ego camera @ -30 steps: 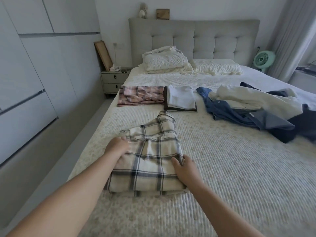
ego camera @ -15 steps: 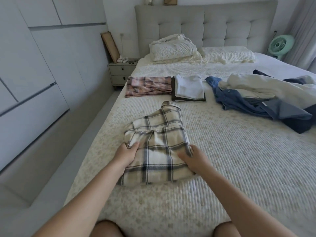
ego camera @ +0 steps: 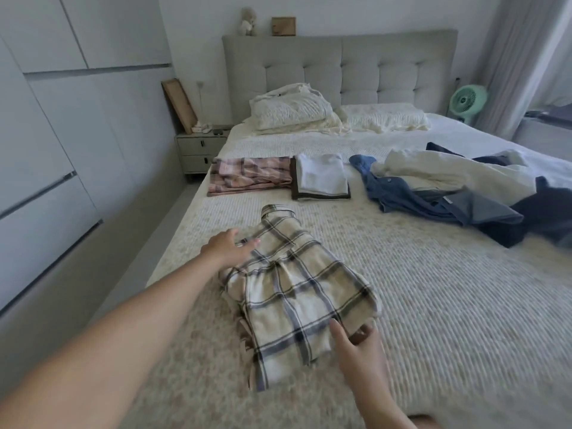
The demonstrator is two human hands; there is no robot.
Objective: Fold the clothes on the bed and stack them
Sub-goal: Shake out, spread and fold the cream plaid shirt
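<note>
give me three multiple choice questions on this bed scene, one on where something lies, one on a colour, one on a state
1. Where does the pink plaid garment lie?
A. left of the white folded stack
B. on the pillows
C. under the blue shirt

2. What colour is the fan beside the bed?
A. red
B. mint green
C. black

3. What is the state of the clothes pile on the right of the bed?
A. folded and stacked
B. hung up
C. loose and unfolded

Answers:
1. A, it lies flat next to the white stack, nearer the nightstand side.
2. B, its round housing is pale green.
3. C, the blue, cream and navy garments sprawl crumpled over one another.
</note>
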